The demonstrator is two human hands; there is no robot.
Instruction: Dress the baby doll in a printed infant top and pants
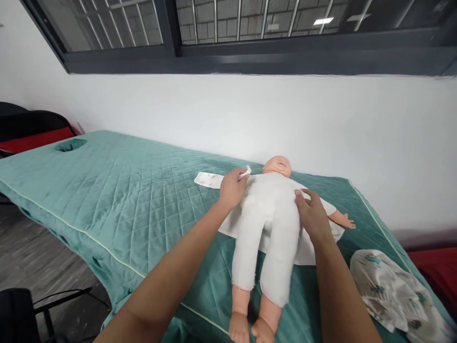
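Observation:
A baby doll (268,228) in a white body lies on its back on a teal quilted bed (117,200), head toward the wall. Under it is a white cloth (321,243) with a printed edge (209,180) spread to the left. My left hand (232,188) is closed on a fold of this cloth by the doll's shoulder. My right hand (312,214) rests flat on the doll's right side, fingers stretched out. The doll's bare arm (342,220) sticks out to the right.
A crumpled printed cloth (392,290) lies on the bed at the right. A face hole (70,144) is in the bed's far left end. A white wall and dark window frame stand behind. A black chair (21,314) is at lower left.

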